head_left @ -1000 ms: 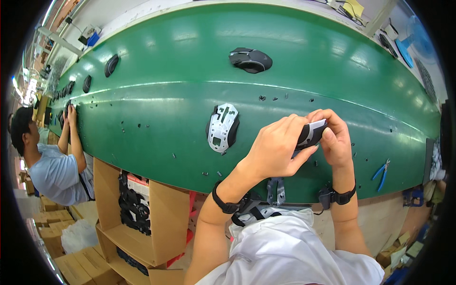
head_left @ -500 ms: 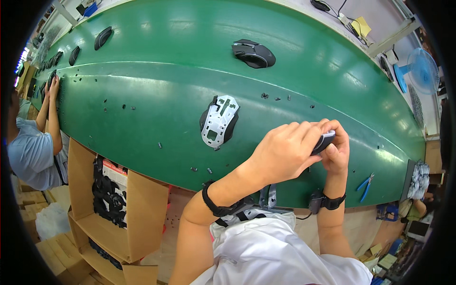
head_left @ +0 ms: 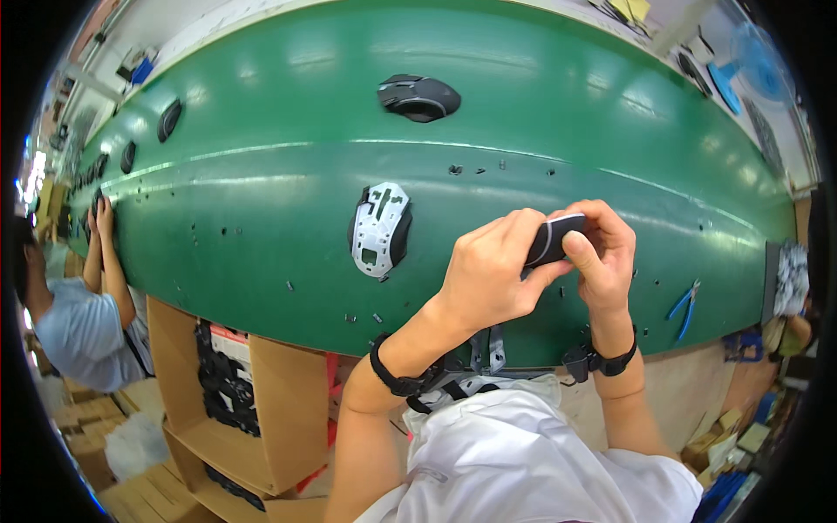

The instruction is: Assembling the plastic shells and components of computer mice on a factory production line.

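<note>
Between both hands, above the green table, is a black computer mouse (head_left: 547,242) with a pale grey stripe. My left hand (head_left: 488,272) grips its left end, fingers bent over the far edge. My right hand (head_left: 609,254) holds the other end, its thumb lying on the near face. The fingers hide part of the mouse. To the left of my hands a second mouse (head_left: 381,227) rests on the table, a pale grey-white plate with cut-outs facing up and black sides. Further off lies a black mouse (head_left: 420,98) with grey trim.
Small black parts (head_left: 455,170) are scattered over the green table (head_left: 279,209). Blue-handled cutters (head_left: 685,307) lie right of my hands. Cardboard boxes (head_left: 296,410) with black parts stand at the near left edge. A co-worker (head_left: 83,322) sits at far left, hands on a dark object.
The held mouse has turned in my hands, so more of its black face and pale stripe shows. My right thumb now presses on that face. The whole view has shifted slightly.
</note>
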Tool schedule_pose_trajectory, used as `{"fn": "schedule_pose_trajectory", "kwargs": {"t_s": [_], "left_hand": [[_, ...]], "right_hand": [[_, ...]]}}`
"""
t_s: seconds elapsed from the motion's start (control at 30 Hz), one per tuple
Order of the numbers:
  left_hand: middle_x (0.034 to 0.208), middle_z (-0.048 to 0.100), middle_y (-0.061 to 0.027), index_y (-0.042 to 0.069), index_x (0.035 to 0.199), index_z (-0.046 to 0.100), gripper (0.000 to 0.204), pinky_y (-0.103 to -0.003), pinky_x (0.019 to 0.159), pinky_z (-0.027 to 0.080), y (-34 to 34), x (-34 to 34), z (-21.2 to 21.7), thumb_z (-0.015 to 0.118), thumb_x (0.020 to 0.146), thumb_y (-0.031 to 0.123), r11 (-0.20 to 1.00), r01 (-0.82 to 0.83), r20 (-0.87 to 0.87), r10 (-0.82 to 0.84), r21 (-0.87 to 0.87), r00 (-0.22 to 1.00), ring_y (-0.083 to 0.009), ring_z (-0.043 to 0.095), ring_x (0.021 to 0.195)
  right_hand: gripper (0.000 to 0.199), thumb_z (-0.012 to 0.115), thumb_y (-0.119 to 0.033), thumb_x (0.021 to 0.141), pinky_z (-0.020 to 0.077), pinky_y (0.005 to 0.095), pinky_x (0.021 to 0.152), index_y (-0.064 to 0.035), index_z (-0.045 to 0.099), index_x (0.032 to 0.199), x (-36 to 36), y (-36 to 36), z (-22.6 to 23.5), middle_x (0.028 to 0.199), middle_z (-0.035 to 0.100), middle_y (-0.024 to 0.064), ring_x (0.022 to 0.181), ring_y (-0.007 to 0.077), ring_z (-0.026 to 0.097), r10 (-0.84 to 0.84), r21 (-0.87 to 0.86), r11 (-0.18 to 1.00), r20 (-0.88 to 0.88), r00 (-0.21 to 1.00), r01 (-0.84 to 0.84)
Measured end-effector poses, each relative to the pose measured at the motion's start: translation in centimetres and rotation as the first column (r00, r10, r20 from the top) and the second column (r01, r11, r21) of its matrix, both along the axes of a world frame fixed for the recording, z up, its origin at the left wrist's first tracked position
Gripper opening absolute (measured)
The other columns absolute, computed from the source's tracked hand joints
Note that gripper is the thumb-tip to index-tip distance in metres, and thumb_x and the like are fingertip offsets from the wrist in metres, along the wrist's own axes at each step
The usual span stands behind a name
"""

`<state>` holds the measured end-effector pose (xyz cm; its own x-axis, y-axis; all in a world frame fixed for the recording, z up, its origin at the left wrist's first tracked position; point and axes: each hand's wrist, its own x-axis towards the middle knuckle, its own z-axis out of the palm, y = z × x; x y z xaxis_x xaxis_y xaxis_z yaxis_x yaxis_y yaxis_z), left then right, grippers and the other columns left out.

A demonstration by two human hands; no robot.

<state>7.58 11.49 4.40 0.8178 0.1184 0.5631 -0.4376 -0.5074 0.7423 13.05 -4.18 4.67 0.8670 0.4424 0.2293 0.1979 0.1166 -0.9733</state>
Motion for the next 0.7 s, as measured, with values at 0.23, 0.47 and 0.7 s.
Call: {"fn": "schedule_pose_trajectory", "kwargs": {"t_s": [0.23, 0.47, 0.7], "left_hand": [[0.104, 0.059, -0.0082, 0.0, 0.112, 0.046, 0.037, -0.027, 0.081, 0.048, 0.9, 1.1, -0.1, 0.068, 0.087, 0.017, 0.474, 0.153, -0.116, -0.491, -0.867, 0.863, -0.0121, 0.059, 0.092], [0.108, 0.055, -0.0083, 0.001, 0.112, 0.042, 0.044, -0.029, 0.089, 0.046, 0.9, 1.5, -1.0, 0.073, 0.082, 0.01, 0.633, 0.19, -0.157, -0.45, -0.751, 0.879, -0.0128, 0.054, 0.1], [0.107, 0.058, -0.0095, -0.001, 0.115, 0.045, 0.046, -0.028, 0.085, 0.048, 1.1, 1.3, -0.7, 0.074, 0.081, 0.011, 0.66, 0.168, -0.175, -0.422, -0.732, 0.89, -0.0133, 0.058, 0.096]], "right_hand": [[0.054, 0.074, -0.019, 0.081, 0.0479, 0.0297, 0.087, 0.0025, 0.05, 0.124, 0.0, 0.6, 0.2, 0.111, 0.059, 0.0078, 0.097, 0.0141, 0.06, 0.086, 0.105, 0.991, -0.023, 0.996, -0.083], [0.044, 0.073, -0.012, 0.081, 0.0512, 0.0286, 0.082, 0.0023, 0.053, 0.117, 0.4, 0.3, -0.2, 0.098, 0.065, 0.0081, 0.088, 0.0158, 0.065, 0.094, 0.013, 0.996, -0.197, 0.976, -0.094], [0.042, 0.077, -0.011, 0.075, 0.0533, 0.0286, 0.076, 0.0038, 0.059, 0.11, 0.7, -0.3, 0.9, 0.09, 0.069, 0.0127, 0.082, 0.0156, 0.067, 0.027, -0.146, 0.989, 0.037, 0.999, -0.021]]}}
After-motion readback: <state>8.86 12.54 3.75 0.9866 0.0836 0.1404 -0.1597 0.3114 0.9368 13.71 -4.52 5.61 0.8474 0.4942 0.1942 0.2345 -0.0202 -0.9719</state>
